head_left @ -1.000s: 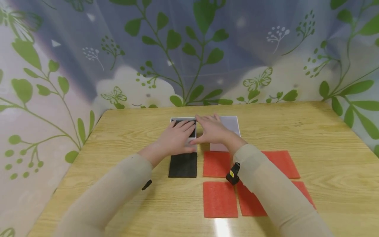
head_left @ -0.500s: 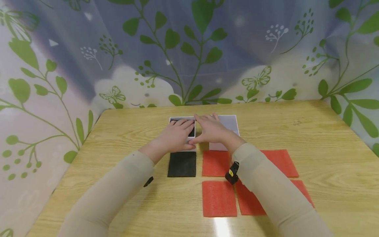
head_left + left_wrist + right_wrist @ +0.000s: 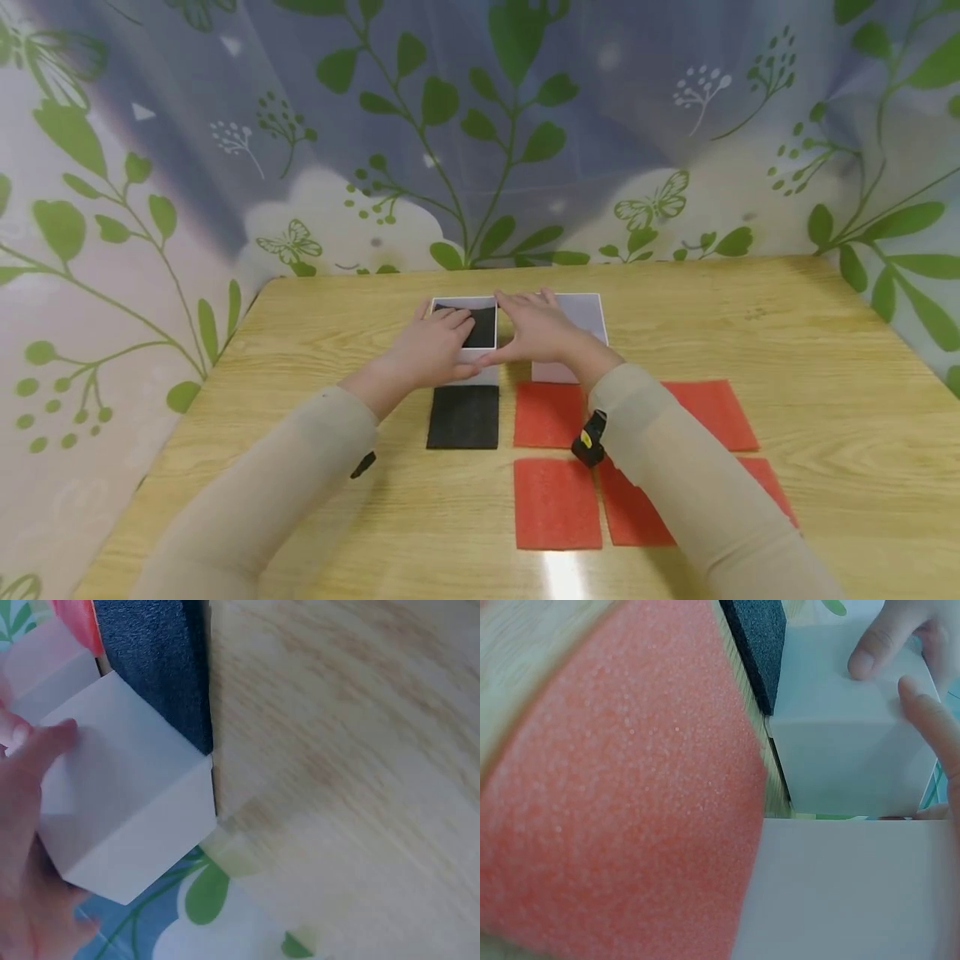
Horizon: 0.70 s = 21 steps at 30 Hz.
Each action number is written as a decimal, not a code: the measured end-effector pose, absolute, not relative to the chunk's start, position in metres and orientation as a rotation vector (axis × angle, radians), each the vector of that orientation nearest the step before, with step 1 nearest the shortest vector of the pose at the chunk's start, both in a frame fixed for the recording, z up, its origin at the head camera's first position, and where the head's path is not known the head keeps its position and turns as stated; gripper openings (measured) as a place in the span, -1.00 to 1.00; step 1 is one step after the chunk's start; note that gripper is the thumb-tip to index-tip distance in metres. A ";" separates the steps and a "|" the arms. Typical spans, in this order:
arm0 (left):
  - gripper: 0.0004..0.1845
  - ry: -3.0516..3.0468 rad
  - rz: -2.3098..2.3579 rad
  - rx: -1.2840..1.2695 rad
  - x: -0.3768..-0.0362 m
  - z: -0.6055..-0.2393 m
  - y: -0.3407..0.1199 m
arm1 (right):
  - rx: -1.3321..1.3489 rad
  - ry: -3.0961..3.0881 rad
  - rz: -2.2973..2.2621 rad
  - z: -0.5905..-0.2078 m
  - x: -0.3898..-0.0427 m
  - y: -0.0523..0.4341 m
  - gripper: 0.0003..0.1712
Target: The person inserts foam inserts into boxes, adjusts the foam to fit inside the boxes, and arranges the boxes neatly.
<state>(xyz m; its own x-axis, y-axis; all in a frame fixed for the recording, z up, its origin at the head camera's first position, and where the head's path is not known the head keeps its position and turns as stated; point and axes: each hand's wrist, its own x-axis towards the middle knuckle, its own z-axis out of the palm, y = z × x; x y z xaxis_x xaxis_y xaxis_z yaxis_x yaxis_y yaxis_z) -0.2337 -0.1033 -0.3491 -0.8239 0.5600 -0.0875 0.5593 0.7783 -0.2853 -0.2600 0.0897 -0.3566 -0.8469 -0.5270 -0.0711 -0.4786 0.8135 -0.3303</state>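
A white open-topped box [image 3: 478, 367] with a black foam square [image 3: 483, 329] inside stands near the middle of the table. My left hand [image 3: 427, 350] reaches over its left side, fingers loosely bent above the black foam, thumb touching the front wall. The left wrist view shows that thumb on the white box [image 3: 112, 765]; the fingers are blurred there. My right hand [image 3: 543, 329] holds the same box at its right side, thumb at the front corner and fingers toward the back corner. The right wrist view shows both thumbs on the box's front wall [image 3: 840, 675].
A second white box [image 3: 585, 312] stands to the right, partly behind my right hand. Another black foam square [image 3: 462, 417] lies in front of the left box. Several red foam squares [image 3: 557, 504] lie in rows at the right, some under my right sleeve. A patterned curtain [image 3: 480, 167] hangs behind.
My left hand's fingers have drawn back to the left and bent, uncovering more of the black foam in the box. The right hand stays in place.
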 end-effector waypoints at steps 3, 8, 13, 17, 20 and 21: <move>-0.13 -2.912 0.647 -0.837 -0.231 -0.347 -0.106 | -0.798 2.834 -0.459 -0.358 -0.259 0.089 0.30; -0.10 -2.910 0.726 -0.776 -0.228 -0.345 -0.110 | -0.798 2.838 -0.470 -0.357 -0.259 0.090 0.29; -0.10 -2.942 0.647 -0.789 -0.227 -0.344 -0.114 | -0.800 2.836 -0.475 -0.356 -0.258 0.089 0.28; -0.12 -2.906 0.702 -0.792 -0.226 -0.341 -0.120 | -0.803 2.830 -0.484 -0.356 -0.258 0.089 0.28; -0.15 -2.860 0.750 -0.817 -0.226 -0.340 -0.122 | -0.801 2.831 -0.492 -0.356 -0.258 0.089 0.28; -0.16 -2.849 0.755 -0.831 -0.226 -0.340 -0.123 | -0.800 2.834 -0.492 -0.356 -0.258 0.090 0.28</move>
<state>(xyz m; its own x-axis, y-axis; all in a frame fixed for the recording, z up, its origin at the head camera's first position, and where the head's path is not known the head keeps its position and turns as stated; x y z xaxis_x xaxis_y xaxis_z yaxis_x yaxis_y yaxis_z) -0.2259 -0.1225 -0.3401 -0.8499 0.5235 -0.0601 0.4846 0.7316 -0.4796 -0.2579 0.0896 -0.3558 -0.8452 -0.5311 -0.0598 -0.4799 0.8034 -0.3525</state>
